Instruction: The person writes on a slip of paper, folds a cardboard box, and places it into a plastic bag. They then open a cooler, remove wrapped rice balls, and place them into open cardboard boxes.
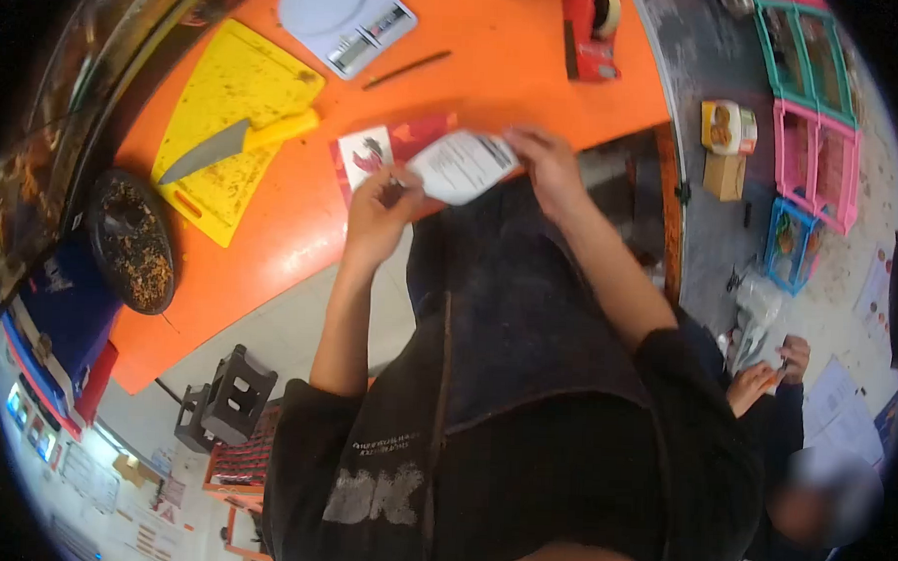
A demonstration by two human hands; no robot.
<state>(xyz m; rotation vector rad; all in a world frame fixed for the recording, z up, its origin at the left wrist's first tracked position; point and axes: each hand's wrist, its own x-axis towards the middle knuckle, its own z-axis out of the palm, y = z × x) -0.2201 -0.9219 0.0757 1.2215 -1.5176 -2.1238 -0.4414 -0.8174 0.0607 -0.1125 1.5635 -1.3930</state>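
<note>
A white printed label [463,167] with lines of text and a dark barcode-like block is stretched between my hands, above the table's near edge. My left hand [380,214] pinches its left end, fingers closed. At the upper right corner, my right hand [547,167] grips the same label between thumb and fingers. Partly covered by the label and my left hand, a red packet [425,131] with a white printed panel lies on the orange table [457,63].
On the table are a yellow cutting board [214,84] with a knife [206,155], a dark dish of crumbs [129,240], a white scale [344,25], a pen [407,69] and a red tape dispenser [588,38]. A co-worker's hands [767,376] work at right.
</note>
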